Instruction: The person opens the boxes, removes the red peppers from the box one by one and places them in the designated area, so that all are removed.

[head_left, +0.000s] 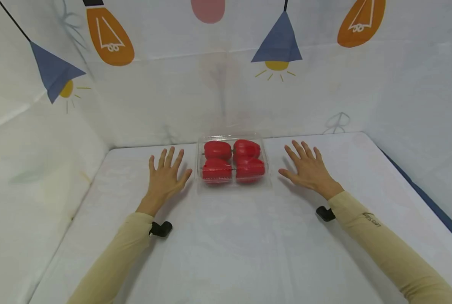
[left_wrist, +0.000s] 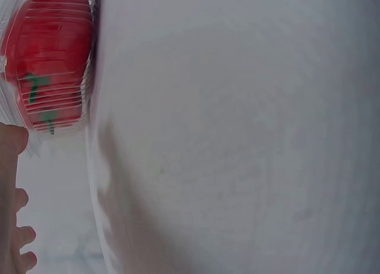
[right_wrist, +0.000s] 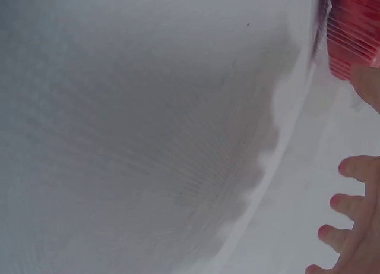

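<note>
A clear plastic clamshell box [head_left: 233,179] stands near the back of the table, its lid down. Inside lie several glossy red bell peppers [head_left: 216,169], and green stems show through the ribbed side in the left wrist view. My left hand [head_left: 164,179] is spread just left of the box, palm down, touching nothing that I can make out. On the other side my right hand [head_left: 310,171] is spread too, apart from the box. Both hands cast shadows on the table. The right wrist view shows the red peppers [right_wrist: 356,33] beyond the thumb.
The table [head_left: 226,249] has a white cover. Behind it hangs a white cloth [head_left: 165,97] printed with lamps and bulbs, and similar cloth closes off both sides. A small black wrist device [head_left: 161,229] sits on the left sleeve, another device [head_left: 325,213] on the right.
</note>
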Demonstrator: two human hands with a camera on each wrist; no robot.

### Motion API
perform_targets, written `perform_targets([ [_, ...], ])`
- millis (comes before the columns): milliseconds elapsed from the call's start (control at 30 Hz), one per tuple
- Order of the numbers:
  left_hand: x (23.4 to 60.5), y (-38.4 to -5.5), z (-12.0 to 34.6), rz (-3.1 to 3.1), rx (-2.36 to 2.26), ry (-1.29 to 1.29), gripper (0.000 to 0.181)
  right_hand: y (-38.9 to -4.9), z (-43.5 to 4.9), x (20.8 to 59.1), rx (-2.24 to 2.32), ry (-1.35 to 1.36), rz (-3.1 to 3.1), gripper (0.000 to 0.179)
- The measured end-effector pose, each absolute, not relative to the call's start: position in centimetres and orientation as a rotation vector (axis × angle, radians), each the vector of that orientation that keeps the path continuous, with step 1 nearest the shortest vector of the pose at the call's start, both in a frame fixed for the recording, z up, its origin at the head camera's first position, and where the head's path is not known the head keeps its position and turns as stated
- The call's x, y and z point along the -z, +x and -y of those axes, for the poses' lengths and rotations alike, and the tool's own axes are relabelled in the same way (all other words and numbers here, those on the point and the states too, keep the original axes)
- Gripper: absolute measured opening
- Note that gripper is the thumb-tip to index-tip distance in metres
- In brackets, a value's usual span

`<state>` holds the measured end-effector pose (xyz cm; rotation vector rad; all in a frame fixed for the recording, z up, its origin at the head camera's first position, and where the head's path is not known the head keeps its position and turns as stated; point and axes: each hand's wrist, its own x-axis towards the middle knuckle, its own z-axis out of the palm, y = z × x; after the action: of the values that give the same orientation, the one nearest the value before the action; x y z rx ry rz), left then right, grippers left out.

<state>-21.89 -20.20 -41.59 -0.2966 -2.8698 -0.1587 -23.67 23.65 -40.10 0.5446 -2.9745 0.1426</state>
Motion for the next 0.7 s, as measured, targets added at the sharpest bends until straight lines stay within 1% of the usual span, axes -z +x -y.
perform_targets([
  [700, 41.68, -21.96, 20.26, 2.863, 0.157, -0.314, 0.072, -23.49, -23.94, 40.29, -0.178, 0.533, 2.987, 0.082],
])
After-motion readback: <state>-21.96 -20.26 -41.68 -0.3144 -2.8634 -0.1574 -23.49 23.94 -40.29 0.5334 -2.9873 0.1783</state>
